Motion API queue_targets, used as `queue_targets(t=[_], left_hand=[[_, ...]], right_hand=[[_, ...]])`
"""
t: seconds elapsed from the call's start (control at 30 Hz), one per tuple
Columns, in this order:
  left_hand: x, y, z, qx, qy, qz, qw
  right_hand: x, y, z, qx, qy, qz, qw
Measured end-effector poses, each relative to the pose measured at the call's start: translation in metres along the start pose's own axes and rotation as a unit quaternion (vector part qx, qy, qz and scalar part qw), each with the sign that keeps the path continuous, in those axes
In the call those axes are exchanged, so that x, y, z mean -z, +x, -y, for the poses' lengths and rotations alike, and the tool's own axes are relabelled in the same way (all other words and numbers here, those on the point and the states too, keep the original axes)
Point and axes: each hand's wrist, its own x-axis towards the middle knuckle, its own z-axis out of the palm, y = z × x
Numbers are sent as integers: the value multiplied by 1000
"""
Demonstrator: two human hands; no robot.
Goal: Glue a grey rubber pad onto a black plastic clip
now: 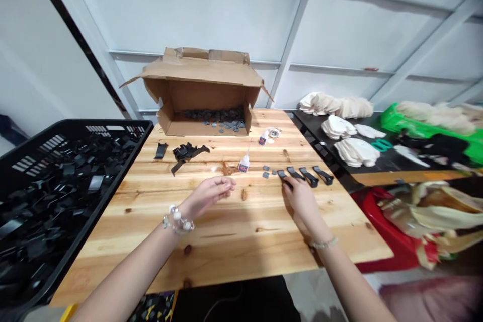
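Working with two bare hands over a pine tabletop point(226, 246). Right hand point(302, 204): fingertips point(287, 184) down on the nearest of four black plastic clips point(283, 176), which lie side by side in a row. Grip closed over that clip, thumb hidden, so pinch vs. plain press: cannot tell. Other three clips point(310, 177) sit just right of it, not touched. Small gray pads point(266, 171) lie just left of the row, near the fingertips.

Left hand point(209, 193): palm down, fingers loosely curled, grip slack, nothing visible in it. Nearest item is a glue bottle point(244, 162), standing just ahead of the fingers, not touching. Beaded bracelet point(178, 220) on left wrist, thin bracelet point(323, 244) on right.

Farther up the tabletop: loose heap of black clips point(187, 152), a small bottle point(263, 137). Open cardboard box point(204, 98) at far edge, gray pads heaped inside. Black plastic crate point(86, 126) alongside on the left, full of black pieces. To the right, a dark table point(309, 123) carries white fabric cups point(337, 127), teal scissors point(382, 145), and a green basket point(392, 121). Red tub point(372, 201) below it.
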Motion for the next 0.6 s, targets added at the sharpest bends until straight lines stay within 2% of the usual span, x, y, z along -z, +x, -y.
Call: queue_targets(t=[0.1,0.17,0.23,0.27,0.33,0.43,0.53,0.57,0.6], left_hand=[[-10,-18,-27,-42,34,-4,999],[-16,-41,-47,-83,60,-13,995],[-19,-73,-61,-182,150,11,972],[-19,-91,-65,-199,176,15,964],[-15,-132,-64,-189,214,24,958],[-1,-188,-34,-87,228,68,967],[19,-226,25,73,253,124,957],[25,-234,48,132,265,87,951],[31,-240,72,186,279,14,942]], right_hand=[[-5,4,-5,0,6,-23,1000],[-5,2,-5,8,9,-32,999],[-5,-8,-3,34,16,-54,998],[-4,-15,-2,54,26,-70,996],[-1,-36,3,94,59,-91,990],[3,-74,9,111,111,-63,986],[5,-105,14,89,150,-16,984],[5,-111,15,81,158,-4,984],[5,-116,16,73,162,3,984]])
